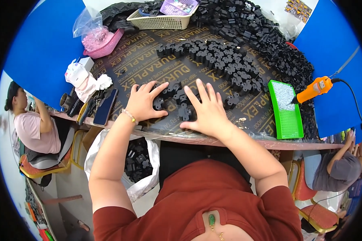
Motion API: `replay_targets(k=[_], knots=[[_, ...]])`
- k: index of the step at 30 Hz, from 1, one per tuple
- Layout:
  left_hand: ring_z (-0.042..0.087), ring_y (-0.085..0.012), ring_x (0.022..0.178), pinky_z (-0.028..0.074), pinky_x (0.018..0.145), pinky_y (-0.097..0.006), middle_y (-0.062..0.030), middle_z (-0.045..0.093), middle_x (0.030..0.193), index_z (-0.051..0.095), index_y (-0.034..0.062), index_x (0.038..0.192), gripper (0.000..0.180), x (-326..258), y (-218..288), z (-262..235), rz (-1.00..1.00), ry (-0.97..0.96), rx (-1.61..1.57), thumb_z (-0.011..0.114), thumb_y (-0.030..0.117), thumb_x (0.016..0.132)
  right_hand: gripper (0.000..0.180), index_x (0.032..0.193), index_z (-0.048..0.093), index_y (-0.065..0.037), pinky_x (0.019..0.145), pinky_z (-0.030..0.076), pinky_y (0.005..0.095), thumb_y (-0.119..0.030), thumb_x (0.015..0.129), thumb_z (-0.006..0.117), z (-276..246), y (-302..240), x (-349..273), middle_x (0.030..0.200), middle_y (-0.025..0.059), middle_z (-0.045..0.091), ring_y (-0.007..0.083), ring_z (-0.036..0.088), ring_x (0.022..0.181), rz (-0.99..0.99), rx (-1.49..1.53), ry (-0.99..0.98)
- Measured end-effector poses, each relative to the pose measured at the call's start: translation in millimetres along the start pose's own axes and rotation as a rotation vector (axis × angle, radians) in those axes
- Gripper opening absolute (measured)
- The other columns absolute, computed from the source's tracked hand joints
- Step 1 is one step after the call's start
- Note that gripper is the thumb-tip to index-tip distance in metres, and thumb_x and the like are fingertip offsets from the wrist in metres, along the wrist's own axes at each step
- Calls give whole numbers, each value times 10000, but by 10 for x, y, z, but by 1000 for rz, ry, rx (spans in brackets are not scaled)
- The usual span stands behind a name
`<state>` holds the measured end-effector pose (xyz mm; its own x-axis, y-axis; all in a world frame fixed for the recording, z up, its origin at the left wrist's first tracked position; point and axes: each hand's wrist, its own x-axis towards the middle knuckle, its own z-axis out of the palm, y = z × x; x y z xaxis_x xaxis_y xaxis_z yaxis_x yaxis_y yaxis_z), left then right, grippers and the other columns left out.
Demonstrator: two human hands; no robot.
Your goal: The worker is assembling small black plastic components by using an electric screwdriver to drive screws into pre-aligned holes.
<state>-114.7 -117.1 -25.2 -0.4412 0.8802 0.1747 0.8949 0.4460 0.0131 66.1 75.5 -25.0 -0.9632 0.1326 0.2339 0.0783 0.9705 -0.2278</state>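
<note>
A small cluster of black plastic pieces with notched, lobed outlines (173,93) lies on the dark printed tabletop (138,70) between my hands. At its left side is my left hand (144,103), open, fingers spread and thumb by the nearest pieces. My right hand (207,110) is also open on the right side, its fingers stretched away from me and its thumb at the near end of the cluster. Neither hand grips a piece. Beyond them stands a wide group of similar black pieces (225,60), set close together. One small bunch (232,100) sits just right of my right fingers.
A large black heap (253,28) fills the back right. Right stands a green tray of small silvery parts (286,124), with an orange electric screwdriver (314,89) hanging over it. Left lie a phone (105,107) and a pink basket (104,46). A white sack (149,186) hangs below the edge.
</note>
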Motion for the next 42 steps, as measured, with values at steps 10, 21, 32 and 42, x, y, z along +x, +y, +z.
replay_targets(k=[10, 21, 32, 42], knots=[[555, -287, 1138, 342, 1018, -465, -119, 580, 1193, 581, 168, 1303, 814, -36, -82, 111, 57, 184, -100, 829, 453, 582, 860, 1374, 483, -79, 1028, 434, 485, -493, 685, 790, 211, -54, 470, 1266, 166, 553, 373, 447, 1265, -121, 122, -92], [571, -266, 1106, 366, 965, -457, -106, 589, 1210, 606, 170, 1269, 804, -308, -238, 6, 48, 356, -128, 851, 424, 546, 824, 1330, 517, -57, 973, 453, 476, -466, 670, 792, 294, 17, 493, 1184, 133, 594, 346, 476, 1202, -157, 142, 57], [541, -316, 1167, 360, 1000, -419, -129, 584, 1220, 596, 98, 1262, 812, -1389, -220, -902, -34, 74, -278, 828, 452, 569, 861, 1312, 528, -32, 940, 477, 452, -414, 604, 834, 276, 78, 403, 1118, 145, 605, 362, 512, 1084, -283, 248, 291], [518, -342, 1257, 378, 1075, -436, -168, 582, 1325, 563, 56, 1324, 747, -2155, -302, -1016, -361, -362, -538, 787, 480, 751, 864, 1308, 523, -4, 889, 513, 418, -410, 612, 834, 324, -7, 492, 1083, 139, 616, 336, 537, 1029, -355, 236, 305]])
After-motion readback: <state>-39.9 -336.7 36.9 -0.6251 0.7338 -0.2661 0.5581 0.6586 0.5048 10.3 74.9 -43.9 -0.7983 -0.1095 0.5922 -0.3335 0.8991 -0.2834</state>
